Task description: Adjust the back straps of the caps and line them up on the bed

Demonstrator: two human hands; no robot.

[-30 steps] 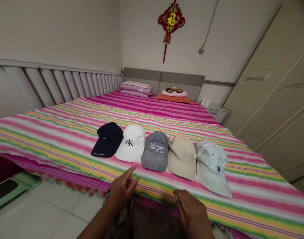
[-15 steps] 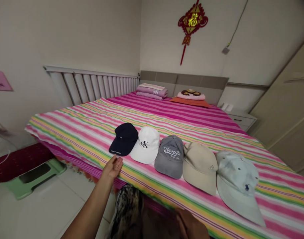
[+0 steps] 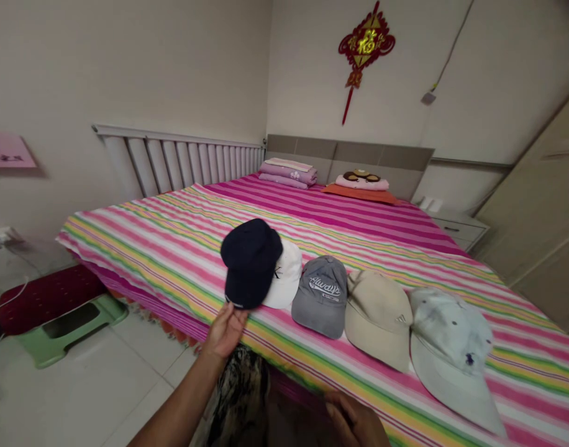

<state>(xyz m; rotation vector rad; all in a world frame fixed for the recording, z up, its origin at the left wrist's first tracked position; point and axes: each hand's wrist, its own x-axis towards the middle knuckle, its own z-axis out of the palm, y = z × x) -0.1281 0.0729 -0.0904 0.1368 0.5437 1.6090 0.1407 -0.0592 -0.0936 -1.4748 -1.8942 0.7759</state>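
My left hand [image 3: 227,332] pinches the front of a navy baseball cap's brim, with the thumb on top. This navy cap [image 3: 251,261] is lifted and tilted, and it partly covers the white cap [image 3: 287,276] beside it. To the right, a grey cap [image 3: 320,297] with white lettering, a beige cap [image 3: 380,316] and a pale blue-grey cap [image 3: 452,347] lie in a row, brims toward me. Near the bed's front edge, my right hand [image 3: 356,422] is loosely curled, its fingers together and nothing visible in it. It touches none of the caps.
A striped sheet [image 3: 140,242] covers the bed. Folded purple bedding [image 3: 288,174] and a pink folded item [image 3: 363,181] lie by the headboard [image 3: 382,158]. Left on the floor stands a green stool [image 3: 74,332]; a nightstand [image 3: 456,230] is at the far right.
My left hand moved left to the navy cap, took its brim and raised it over the white cap's edge. My right hand stayed low by the bed edge. The view turned left.
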